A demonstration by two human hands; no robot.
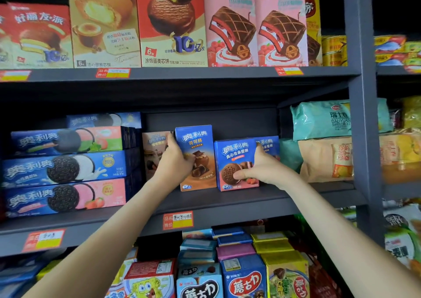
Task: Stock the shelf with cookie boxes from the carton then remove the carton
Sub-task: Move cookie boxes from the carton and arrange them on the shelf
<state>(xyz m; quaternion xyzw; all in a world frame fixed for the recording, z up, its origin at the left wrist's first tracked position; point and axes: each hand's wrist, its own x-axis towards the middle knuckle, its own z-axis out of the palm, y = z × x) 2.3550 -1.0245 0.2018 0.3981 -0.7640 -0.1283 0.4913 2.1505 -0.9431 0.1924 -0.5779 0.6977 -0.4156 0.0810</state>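
Observation:
On the middle shelf [227, 202] stand upright cookie boxes. My left hand [175, 161] grips the left edge of a tall blue-and-brown cookie box [200, 152], with a similar brown box [155, 152] behind it to the left. My right hand [262, 168] holds the right side of a shorter blue-and-pink cookie box [234, 161], thumb on its front. Another blue box [268, 145] stands behind it. No carton is in view.
Long blue cookie boxes [66, 168] are stacked flat at the left of the same shelf. Bagged rolls [323, 138] lie at the right beside the grey upright post [364, 115]. Pie boxes [170, 24] fill the upper shelf; small snack boxes [227, 275] fill the lower one.

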